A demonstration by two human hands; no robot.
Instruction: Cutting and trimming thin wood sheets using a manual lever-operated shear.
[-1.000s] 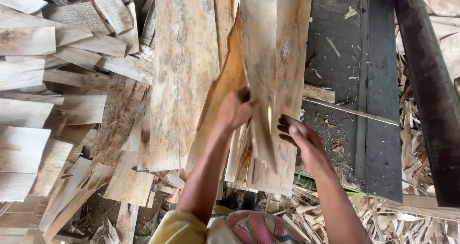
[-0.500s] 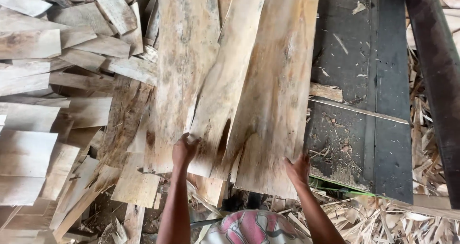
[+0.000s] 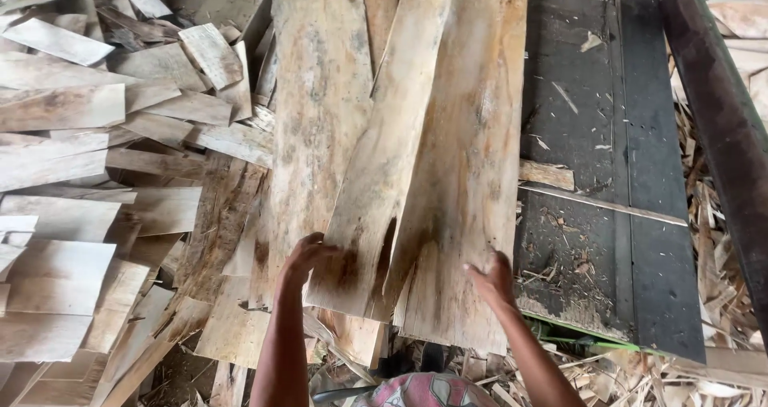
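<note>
Several long thin sheets of pale wood veneer lie overlapped in front of me. My left hand (image 3: pixel 306 257) grips the near left edge of a narrow slanted sheet (image 3: pixel 384 167) that lies on top. My right hand (image 3: pixel 492 281) rests with fingers spread flat on the near end of a wide sheet (image 3: pixel 472 175) beside it. A third long sheet (image 3: pixel 316 111) lies to the left, partly under the narrow one. The narrow sheet has a dark split near its lower end.
A heap of shorter veneer pieces (image 3: pixel 88 175) fills the left side. A dark flat machine bed (image 3: pixel 616 175) with wood scraps lies to the right, bordered by a dark beam (image 3: pixel 720 127). Shavings and offcuts (image 3: pixel 704 375) litter the floor near me.
Both hands have slid back toward me along the sheets. The narrow sheet now lies more slanted across the stack, and my right hand has gone from its edge to flat on the wide sheet.
</note>
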